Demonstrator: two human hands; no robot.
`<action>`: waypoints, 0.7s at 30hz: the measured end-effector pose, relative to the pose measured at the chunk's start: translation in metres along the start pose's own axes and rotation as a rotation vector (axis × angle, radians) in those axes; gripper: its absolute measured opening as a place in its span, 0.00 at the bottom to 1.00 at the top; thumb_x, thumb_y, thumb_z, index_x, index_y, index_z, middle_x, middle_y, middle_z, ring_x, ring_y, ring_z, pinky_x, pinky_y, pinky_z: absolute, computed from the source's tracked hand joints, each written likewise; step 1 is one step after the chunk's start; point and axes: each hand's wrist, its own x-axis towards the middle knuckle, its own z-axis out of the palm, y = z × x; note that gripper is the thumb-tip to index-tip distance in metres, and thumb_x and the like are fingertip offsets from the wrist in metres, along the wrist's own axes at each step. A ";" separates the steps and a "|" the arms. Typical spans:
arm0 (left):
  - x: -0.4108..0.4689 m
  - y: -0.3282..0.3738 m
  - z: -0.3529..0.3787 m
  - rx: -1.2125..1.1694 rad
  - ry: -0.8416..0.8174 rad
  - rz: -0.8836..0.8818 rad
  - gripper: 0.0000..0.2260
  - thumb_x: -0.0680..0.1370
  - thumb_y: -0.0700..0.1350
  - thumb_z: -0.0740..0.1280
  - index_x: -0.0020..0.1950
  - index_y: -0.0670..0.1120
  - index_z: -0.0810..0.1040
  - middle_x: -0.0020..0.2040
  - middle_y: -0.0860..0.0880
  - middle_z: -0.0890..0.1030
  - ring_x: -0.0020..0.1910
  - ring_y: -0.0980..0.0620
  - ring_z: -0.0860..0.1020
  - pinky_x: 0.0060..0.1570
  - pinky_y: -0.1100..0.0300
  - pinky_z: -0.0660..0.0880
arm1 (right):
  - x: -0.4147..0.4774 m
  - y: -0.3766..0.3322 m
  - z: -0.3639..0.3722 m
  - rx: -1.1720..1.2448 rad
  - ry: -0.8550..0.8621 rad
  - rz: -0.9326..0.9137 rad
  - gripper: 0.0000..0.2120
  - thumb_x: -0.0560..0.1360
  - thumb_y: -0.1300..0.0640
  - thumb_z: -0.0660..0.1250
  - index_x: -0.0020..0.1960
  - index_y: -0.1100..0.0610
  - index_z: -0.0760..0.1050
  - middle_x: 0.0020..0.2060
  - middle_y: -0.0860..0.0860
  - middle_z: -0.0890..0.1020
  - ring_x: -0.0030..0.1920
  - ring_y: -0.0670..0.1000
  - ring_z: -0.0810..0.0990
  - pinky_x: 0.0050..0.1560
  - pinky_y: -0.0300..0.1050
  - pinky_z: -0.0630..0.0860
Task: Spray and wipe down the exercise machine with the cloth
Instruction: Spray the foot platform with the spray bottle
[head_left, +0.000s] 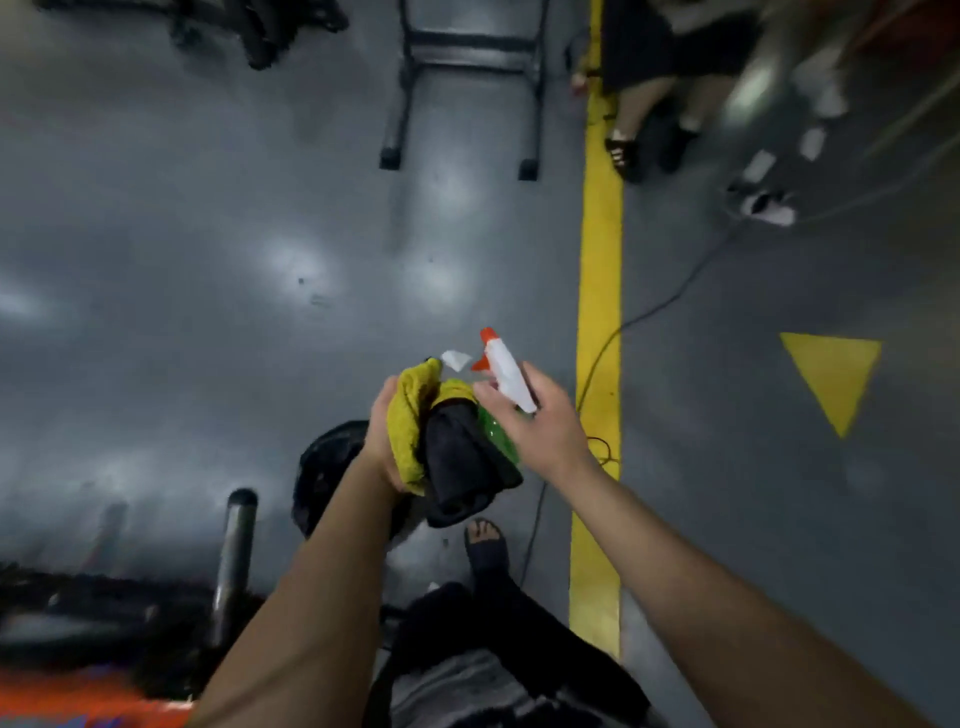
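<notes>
At centre frame the left hand (382, 441) grips a yellow cloth (410, 415), nubbly and bunched, against a black padded part (462, 467), seemingly part of the machine. The right hand (545, 426) is wrapped round the neck of the spray bottle (506, 371), which has a white head, orange nozzle and trigger, and a clear green body. Its nozzle points up the frame, away from the pad, so it should be turned onto the pad before squeezing. The cloth is better spread flat than wadded. A dull metal post (236, 540) stands at lower left on the glossy grey floor (208, 260).

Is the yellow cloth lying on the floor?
No, the left hand holds the yellow cloth up, beside the spray bottle in the right hand.
</notes>
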 end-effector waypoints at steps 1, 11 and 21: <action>0.016 -0.004 0.031 0.050 -0.043 -0.028 0.21 0.82 0.56 0.62 0.54 0.36 0.74 0.49 0.35 0.77 0.49 0.37 0.77 0.57 0.47 0.76 | 0.000 0.003 -0.028 0.053 0.103 0.053 0.11 0.77 0.46 0.74 0.54 0.51 0.81 0.47 0.47 0.85 0.49 0.46 0.83 0.49 0.46 0.77; 0.146 -0.116 0.275 0.606 -0.304 -0.259 0.11 0.81 0.54 0.67 0.49 0.47 0.79 0.42 0.46 0.80 0.41 0.47 0.80 0.51 0.49 0.75 | -0.034 0.092 -0.240 0.381 0.769 0.343 0.14 0.81 0.51 0.64 0.65 0.42 0.79 0.59 0.45 0.83 0.57 0.46 0.81 0.60 0.47 0.76; 0.204 -0.264 0.481 1.181 -0.542 -0.583 0.15 0.85 0.49 0.56 0.39 0.50 0.67 0.36 0.47 0.61 0.37 0.49 0.68 0.40 0.55 0.68 | -0.091 0.188 -0.372 0.500 1.435 0.580 0.13 0.81 0.65 0.63 0.60 0.50 0.76 0.54 0.53 0.78 0.45 0.35 0.77 0.47 0.30 0.73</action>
